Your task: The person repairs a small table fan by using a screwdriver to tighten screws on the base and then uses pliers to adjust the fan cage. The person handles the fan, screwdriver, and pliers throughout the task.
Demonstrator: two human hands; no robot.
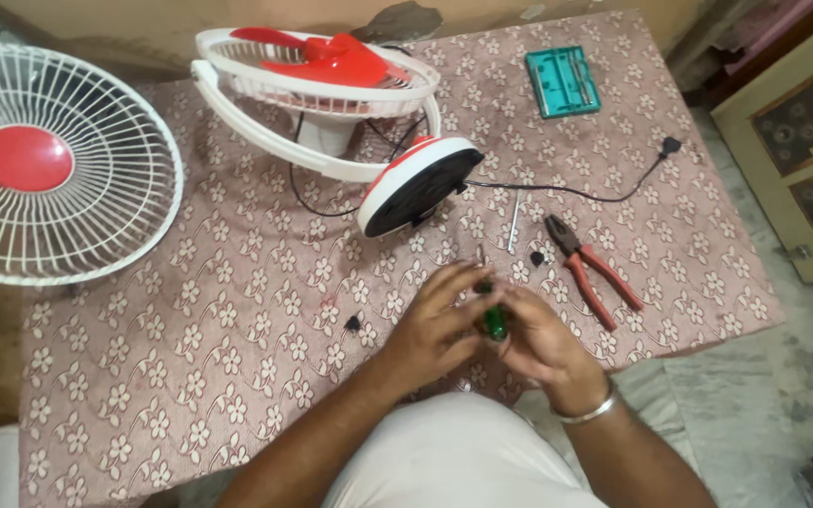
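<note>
**Both hands on green screwdriver over the table**

Table [237,376] carried the grille [49,165], the fan [331,103] lying tipped, and pliers [590,268] to the right. Left hand [435,329] and right hand [538,343] met at the near edge, both closed around the screwdriver [494,318]. Its long axis ran near-to-far, green handle toward the person, thin shaft pointing away at the fan.

A pink cloth with white flower print [237,310] covers the worktop. The round white wire grille [58,165] has a red centre; red plastic blades [331,58]; orange-red-handled pliers [595,273]; a teal flat case [562,81]; a green, seemingly translucent, tool handle [496,322].
</note>
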